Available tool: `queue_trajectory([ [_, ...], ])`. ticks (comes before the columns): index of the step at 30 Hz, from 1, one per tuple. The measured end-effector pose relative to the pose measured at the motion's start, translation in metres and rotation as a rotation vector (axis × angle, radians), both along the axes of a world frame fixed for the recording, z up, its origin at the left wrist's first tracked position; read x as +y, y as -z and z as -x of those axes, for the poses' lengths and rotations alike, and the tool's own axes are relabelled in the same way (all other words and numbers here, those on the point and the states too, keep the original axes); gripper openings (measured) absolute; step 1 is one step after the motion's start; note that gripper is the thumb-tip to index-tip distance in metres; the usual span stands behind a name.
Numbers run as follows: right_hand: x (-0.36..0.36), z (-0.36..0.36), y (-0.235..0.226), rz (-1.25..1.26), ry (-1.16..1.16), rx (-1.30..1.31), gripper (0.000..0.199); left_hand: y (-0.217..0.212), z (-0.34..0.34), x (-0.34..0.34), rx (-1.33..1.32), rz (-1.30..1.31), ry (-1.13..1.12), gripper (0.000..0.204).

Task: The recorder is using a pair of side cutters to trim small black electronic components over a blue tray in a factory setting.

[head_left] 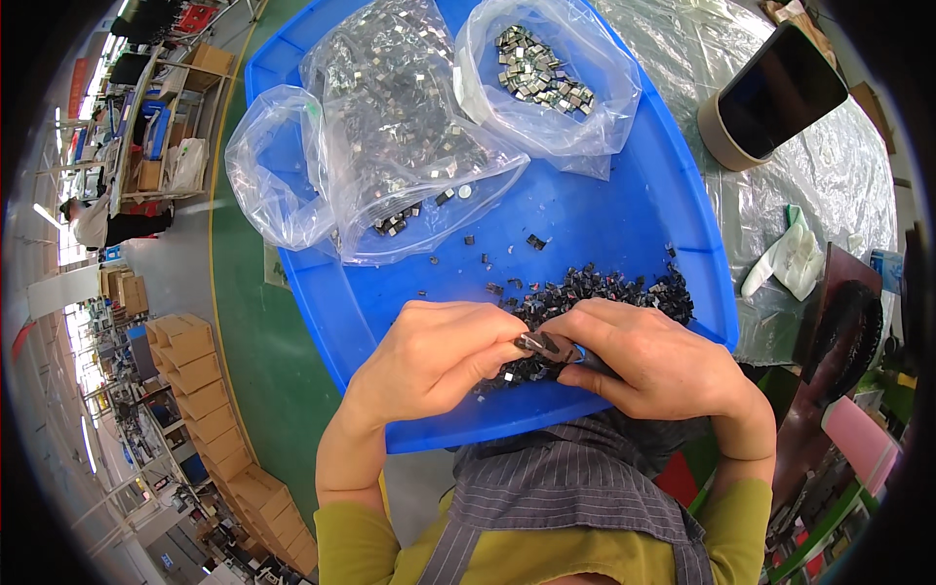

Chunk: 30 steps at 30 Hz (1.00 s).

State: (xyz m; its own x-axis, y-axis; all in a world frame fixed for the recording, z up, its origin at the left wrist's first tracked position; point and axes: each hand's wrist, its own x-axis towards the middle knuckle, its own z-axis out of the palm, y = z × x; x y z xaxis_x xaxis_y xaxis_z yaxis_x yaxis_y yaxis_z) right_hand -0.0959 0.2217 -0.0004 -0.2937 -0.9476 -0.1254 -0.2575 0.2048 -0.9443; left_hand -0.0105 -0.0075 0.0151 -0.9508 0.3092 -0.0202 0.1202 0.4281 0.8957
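Left hand [444, 356]: at 7 o'clock from the tray's middle, I am pinching a small dark piece [529, 342] between thumb and bent fingers.
Right hand [653, 359]: between 4 and 5 o'clock, I am closing my fingers around a dark hand tool [559, 348]; my grip is covering most of it, so I cannot tell its exact kind.
Meeting point: the tool's end and the small dark piece are coming together between my hands at 5 o'clock, above the heap.
Black pieces [595, 291]: they are lying heaped at 4 to 5 o'clock, partly under my hands, with a few scattering toward the middle.
Blue tray [575, 200]: it is sitting before me, its near rim reaching my striped apron [575, 478].
Bulky clear bag [405, 107]: it is lying between 10 and 11 o'clock, holding many small pieces.
Open clear bag [616, 93]: between 12 and 1, it is showing shiny metallic pieces [539, 70].
Limp clear bag [275, 175]: it is slumping over the rim between 9 and 10.
Table [673, 49]: under clear sheeting, it is carrying a dark-screened device [780, 93] at 2 o'clock and a white glove [792, 258] at 3.
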Motion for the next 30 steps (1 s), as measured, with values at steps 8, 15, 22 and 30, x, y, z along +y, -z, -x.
queue_trajectory([
  [8, 0.000, 0.003, -0.001, -0.064, -0.045, -0.028, 0.023, 0.005, 0.001, 0.000, -0.004, -0.007, 0.029, 0.009],
  [15, -0.008, -0.009, 0.005, 0.001, 0.233, 0.396, 0.024, -0.002, -0.005, 0.016, -0.315, -0.399, -0.248, 0.021],
  [22, -0.011, -0.012, 0.013, 0.018, 0.256, 0.680, 0.032, -0.004, 0.003, 0.017, -0.692, -0.736, -0.351, 0.026],
  [30, -0.012, -0.011, 0.014, 0.042, 0.383, 0.812, 0.055, -0.007, -0.005, 0.020, -0.606, -0.703, -0.466, 0.021],
])
